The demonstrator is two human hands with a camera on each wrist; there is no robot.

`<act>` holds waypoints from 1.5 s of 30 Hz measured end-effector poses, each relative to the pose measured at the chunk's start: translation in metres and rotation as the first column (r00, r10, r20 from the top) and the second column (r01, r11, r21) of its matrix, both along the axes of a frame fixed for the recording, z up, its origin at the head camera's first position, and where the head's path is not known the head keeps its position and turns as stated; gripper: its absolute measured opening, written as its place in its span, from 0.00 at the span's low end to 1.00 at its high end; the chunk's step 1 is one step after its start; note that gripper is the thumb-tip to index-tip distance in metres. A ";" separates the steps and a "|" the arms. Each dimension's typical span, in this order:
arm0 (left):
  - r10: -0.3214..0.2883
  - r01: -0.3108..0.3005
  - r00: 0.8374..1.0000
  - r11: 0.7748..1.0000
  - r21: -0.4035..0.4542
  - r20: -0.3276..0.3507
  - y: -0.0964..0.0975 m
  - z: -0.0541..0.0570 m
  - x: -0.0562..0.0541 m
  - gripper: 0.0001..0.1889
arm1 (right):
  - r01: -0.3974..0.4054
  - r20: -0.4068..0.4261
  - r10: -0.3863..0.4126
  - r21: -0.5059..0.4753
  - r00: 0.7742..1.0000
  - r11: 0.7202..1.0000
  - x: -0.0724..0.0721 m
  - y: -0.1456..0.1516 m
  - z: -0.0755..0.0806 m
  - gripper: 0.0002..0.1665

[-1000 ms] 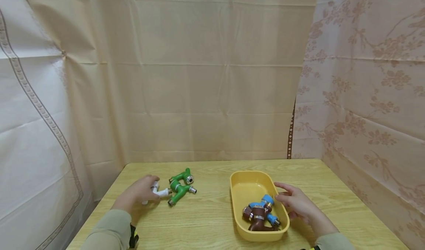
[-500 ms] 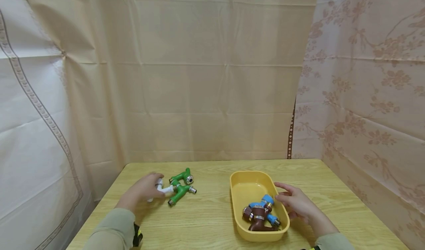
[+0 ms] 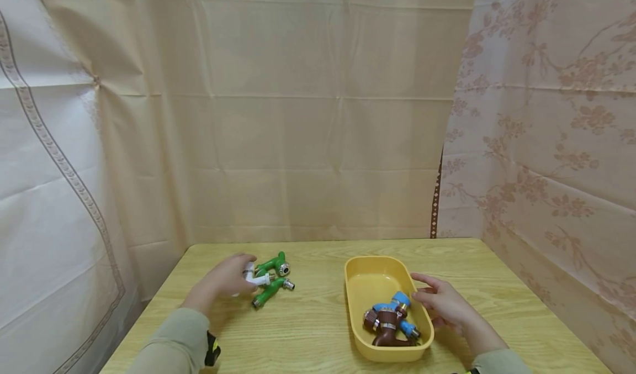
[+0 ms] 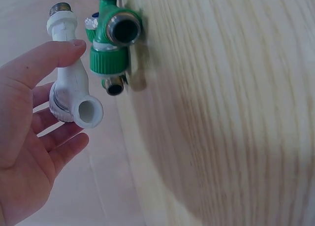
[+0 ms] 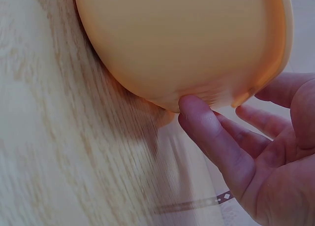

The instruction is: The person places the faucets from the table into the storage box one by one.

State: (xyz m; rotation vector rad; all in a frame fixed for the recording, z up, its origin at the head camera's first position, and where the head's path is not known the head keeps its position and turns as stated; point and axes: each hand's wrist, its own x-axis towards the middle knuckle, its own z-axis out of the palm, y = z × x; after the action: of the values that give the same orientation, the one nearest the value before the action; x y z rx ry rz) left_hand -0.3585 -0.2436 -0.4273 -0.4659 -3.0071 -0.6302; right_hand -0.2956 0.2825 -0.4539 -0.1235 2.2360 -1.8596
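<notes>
My left hand holds a white plastic tap between thumb and fingers. In the left wrist view the tap appears raised off the table, its threaded end upward in the picture. Close beside it on the table lie two green taps, one nearer and one farther back, both partly hidden. My right hand touches the outside of the yellow tub at its right wall, fingers relaxed. The thumb rests against that wall. Inside the tub lie a brown tap and a blue tap.
The wooden table carries everything, with bare wood between the green taps and the tub. Cream curtain cloth hangs behind its far edge. Patterned cloth hangs at the right.
My left hand has moved right and slightly away from me with the white tap, which now overlaps the green taps in the head view. The right hand and tub have stayed put.
</notes>
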 end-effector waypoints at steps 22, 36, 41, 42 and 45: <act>-0.095 0.094 0.994 0.995 -0.021 -0.058 0.036 0.013 0.000 0.39 | 0.010 -0.003 -0.010 0.021 1.000 1.000 0.002 -0.003 0.003 0.43; -0.196 0.192 0.975 0.980 -0.044 -0.106 0.064 0.024 -0.001 0.39 | 0.024 -0.002 -0.024 0.030 1.000 0.999 0.003 -0.005 0.003 0.42; -0.229 0.226 0.967 0.973 -0.036 -0.113 0.073 0.029 -0.001 0.39 | 0.025 0.004 -0.025 0.029 1.000 0.999 0.003 -0.006 0.004 0.42; -0.231 0.229 0.966 0.973 -0.037 -0.111 0.075 0.029 -0.001 0.38 | 0.024 0.005 -0.024 0.030 1.000 0.999 0.003 -0.006 0.004 0.42; -0.238 0.234 0.965 0.971 -0.048 -0.114 0.079 0.029 -0.002 0.38 | 0.016 0.008 -0.016 0.028 1.000 0.999 0.002 -0.006 0.005 0.42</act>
State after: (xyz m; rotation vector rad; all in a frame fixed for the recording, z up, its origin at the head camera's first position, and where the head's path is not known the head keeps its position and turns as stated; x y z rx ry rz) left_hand -0.3604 -0.1648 -0.3981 -0.8419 -2.8766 -0.5417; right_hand -0.2933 0.2767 -0.4493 -0.0938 2.2632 -1.8330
